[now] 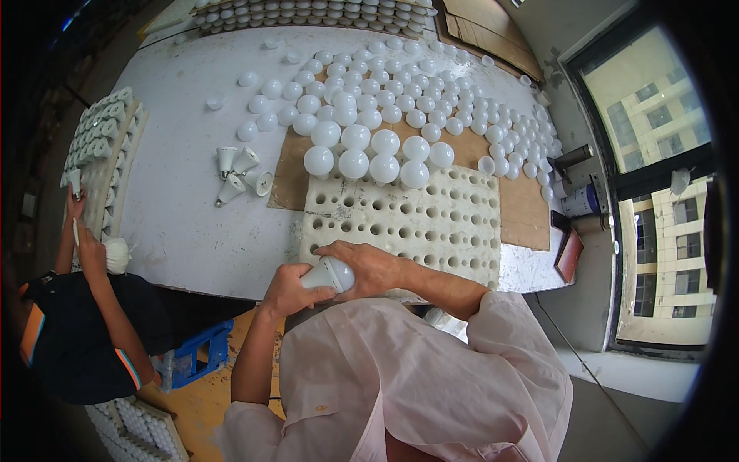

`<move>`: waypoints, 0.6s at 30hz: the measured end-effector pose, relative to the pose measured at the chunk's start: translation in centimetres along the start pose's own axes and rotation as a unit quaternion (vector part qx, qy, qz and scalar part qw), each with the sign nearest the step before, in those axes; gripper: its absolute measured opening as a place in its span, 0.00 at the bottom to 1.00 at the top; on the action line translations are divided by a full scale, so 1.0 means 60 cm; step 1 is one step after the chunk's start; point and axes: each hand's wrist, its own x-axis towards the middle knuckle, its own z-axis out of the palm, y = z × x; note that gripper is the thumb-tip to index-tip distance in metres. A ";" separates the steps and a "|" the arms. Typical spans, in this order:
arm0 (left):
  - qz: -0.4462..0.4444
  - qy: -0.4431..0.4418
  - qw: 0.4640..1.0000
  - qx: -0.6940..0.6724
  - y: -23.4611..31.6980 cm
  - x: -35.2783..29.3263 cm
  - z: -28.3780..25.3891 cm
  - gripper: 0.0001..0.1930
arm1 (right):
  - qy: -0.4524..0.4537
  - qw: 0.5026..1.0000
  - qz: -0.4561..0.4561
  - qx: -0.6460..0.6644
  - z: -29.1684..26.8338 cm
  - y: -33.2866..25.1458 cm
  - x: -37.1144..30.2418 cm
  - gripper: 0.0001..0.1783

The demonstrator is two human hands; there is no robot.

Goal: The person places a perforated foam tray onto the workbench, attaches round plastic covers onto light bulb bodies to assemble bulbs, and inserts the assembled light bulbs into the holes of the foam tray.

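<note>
Close to my body, at the table's front edge, I hold a white LED bulb (322, 272) between both hands. My left hand (286, 289) is wrapped round its body, with the thumb along the near side. The fingers of my right hand (363, 266) curl round the far side and the dome. Just beyond them lies a white foam tray (404, 208) with rows of round holes. White globe covers (385, 168) stand in two rows along its far edge. Several bulb bodies without domes (232, 187) lie loose to the left of the tray.
Many loose globe covers (416, 100) spread over cardboard (527, 208) and the white table (165, 192). Stacked trays of bulbs (308, 15) stand at the back. On the left, a co-worker's hands (91, 250) work beside an upright tray (104, 146). A window (650, 100) is at right.
</note>
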 end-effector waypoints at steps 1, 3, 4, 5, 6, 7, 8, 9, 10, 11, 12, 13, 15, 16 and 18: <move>-0.007 0.002 1.000 -0.004 0.001 0.000 0.000 0.19 | 0.015 1.000 0.012 0.001 0.004 -0.003 0.002 0.43; -0.013 0.004 1.000 -0.010 -0.001 -0.001 0.000 0.19 | 0.090 0.993 -0.077 -0.013 0.016 0.006 0.011 0.42; -0.002 -0.002 1.000 -0.017 -0.004 -0.001 0.000 0.19 | 0.165 0.972 -0.165 -0.026 0.022 0.009 0.015 0.40; 0.009 -0.008 1.000 -0.025 -0.004 -0.001 0.000 0.19 | 0.164 0.972 -0.165 -0.025 0.025 0.008 0.018 0.40; 0.008 -0.008 1.000 -0.026 -0.003 -0.002 0.001 0.19 | 0.185 0.961 -0.207 -0.012 0.028 0.008 0.022 0.37; 0.035 -0.013 0.999 -0.030 0.000 -0.004 0.001 0.19 | 0.206 0.946 -0.249 0.002 0.031 0.007 0.023 0.35; 0.062 -0.020 0.997 -0.034 0.005 -0.005 0.002 0.19 | 0.206 0.947 -0.248 0.003 0.032 0.010 0.022 0.35; 0.062 -0.022 0.997 -0.035 0.012 -0.006 0.001 0.19 | 0.196 0.947 -0.254 0.026 0.034 0.013 0.020 0.32; 0.040 -0.038 0.998 -0.036 0.020 -0.007 0.001 0.19 | 0.187 0.946 -0.259 0.049 0.035 0.016 0.017 0.30; 0.017 -0.053 0.998 -0.036 0.024 -0.009 0.000 0.19 | 0.187 0.946 -0.259 0.050 0.035 0.014 0.018 0.30; 0.016 -0.053 0.998 -0.036 0.024 -0.009 -0.001 0.19 | 0.186 0.946 -0.258 0.060 0.033 0.012 0.018 0.28; 0.008 -0.062 0.997 -0.046 0.024 -0.008 -0.001 0.20 | 0.184 0.946 -0.258 0.069 0.032 0.011 0.018 0.26; 0.001 -0.070 0.996 -0.056 0.024 -0.005 -0.001 0.20 | 0.188 0.947 -0.249 0.079 0.032 0.010 0.020 0.25; -0.003 -0.061 0.996 -0.069 0.024 -0.004 0.001 0.18 | 0.191 0.948 -0.239 0.087 0.033 0.010 0.020 0.24; -0.007 -0.056 0.995 -0.082 0.023 0.002 0.002 0.16 | 0.188 0.952 -0.220 0.100 0.035 0.017 0.023 0.23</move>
